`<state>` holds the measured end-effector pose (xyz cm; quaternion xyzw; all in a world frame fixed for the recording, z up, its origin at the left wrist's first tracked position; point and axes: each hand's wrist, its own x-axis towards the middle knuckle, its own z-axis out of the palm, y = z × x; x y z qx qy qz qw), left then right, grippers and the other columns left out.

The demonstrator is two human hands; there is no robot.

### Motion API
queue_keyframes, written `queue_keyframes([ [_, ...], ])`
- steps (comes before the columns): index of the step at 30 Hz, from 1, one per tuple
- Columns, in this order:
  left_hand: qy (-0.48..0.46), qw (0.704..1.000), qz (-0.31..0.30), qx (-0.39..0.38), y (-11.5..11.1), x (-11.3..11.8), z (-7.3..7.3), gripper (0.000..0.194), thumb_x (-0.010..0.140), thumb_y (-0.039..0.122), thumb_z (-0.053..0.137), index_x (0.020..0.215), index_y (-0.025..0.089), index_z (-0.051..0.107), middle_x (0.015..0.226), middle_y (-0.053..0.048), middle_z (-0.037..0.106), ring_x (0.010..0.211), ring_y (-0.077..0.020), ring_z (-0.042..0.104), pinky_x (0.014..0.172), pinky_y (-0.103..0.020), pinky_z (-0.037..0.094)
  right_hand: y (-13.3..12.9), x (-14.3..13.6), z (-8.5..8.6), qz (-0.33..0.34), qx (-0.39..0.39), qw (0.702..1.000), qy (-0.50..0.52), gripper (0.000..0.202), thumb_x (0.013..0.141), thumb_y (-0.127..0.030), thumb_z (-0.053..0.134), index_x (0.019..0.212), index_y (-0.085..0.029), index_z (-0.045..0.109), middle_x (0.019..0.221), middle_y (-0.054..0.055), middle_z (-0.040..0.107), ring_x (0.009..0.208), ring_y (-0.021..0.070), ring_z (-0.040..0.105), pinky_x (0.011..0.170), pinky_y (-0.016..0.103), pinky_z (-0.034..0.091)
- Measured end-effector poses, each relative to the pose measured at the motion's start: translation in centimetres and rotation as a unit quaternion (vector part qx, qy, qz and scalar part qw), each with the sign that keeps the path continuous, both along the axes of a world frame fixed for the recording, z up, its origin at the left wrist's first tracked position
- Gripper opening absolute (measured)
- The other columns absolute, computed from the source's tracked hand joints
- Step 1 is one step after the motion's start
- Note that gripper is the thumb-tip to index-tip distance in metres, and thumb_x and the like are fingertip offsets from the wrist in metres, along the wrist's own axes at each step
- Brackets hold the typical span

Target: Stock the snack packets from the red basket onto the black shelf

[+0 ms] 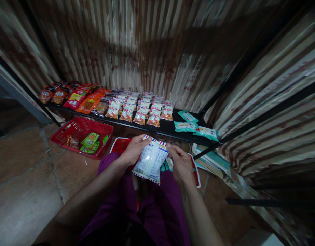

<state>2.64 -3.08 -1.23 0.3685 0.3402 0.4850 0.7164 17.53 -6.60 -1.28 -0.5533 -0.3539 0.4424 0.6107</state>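
Between my hands is a snack bag [151,160], its printed white back facing up and striped bands along both ends. My left hand [135,149] pinches its upper left corner, and my right hand [181,162] grips the upper right corner. Beneath the bag, partly hidden, stands a red basket with a white rim [119,143], with some teal packets [167,164] in it. Just beyond, on the black shelf [170,128], several matching snack bags [140,115] lean in rows. Teal packets [186,126] lie at the shelf's right end.
Left of me, a red basket [80,123] on the tiled floor holds green packets [90,143] and a small brown packet [72,141]. Orange and red snack packs [89,100] fill the shelf's left end. Books or papers [211,157] lie beneath the shelf at right. Black posts [224,85] frame the shelf.
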Motion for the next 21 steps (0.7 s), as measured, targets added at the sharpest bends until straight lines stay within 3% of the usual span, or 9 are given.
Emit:
queue_keyframes([
  [7,-0.044,0.999,0.018,-0.017,-0.2,0.1,-0.3,0.032,0.059,0.038,0.078,0.073,0.015,0.062,0.064,0.002,0.061,0.06,-0.0097,0.055,0.063,-0.022,0.043,0.7,-0.6,-0.4,-0.081,-0.009,0.996,0.047,0.035,0.048,-0.046,0.081,0.065,-0.018,0.07,0.057,-0.002,0.065,0.05,0.0103,0.053,0.049,0.023,0.042],
  [13,-0.03,0.999,-0.012,-0.026,-1.3,-0.1,-0.5,0.04,0.062,0.038,0.076,0.092,0.015,0.064,0.083,-0.003,0.068,0.076,-0.0161,0.062,0.07,-0.025,0.045,1.0,-0.6,-0.2,-0.139,-0.013,0.987,0.075,0.036,0.043,-0.043,0.084,0.063,-0.017,0.068,0.06,-0.002,0.067,0.053,0.0106,0.058,0.048,0.022,0.043],
  [21,-0.012,0.994,-0.111,0.003,-2.2,-0.1,-3.3,0.063,0.06,0.036,0.081,0.115,0.017,0.056,0.105,-0.01,0.067,0.085,-0.0206,0.064,0.074,-0.03,0.048,1.5,0.6,-2.0,-0.139,-0.02,0.987,0.08,0.032,0.049,-0.043,0.082,0.063,-0.019,0.067,0.057,-0.005,0.064,0.051,0.0098,0.054,0.05,0.023,0.043],
])
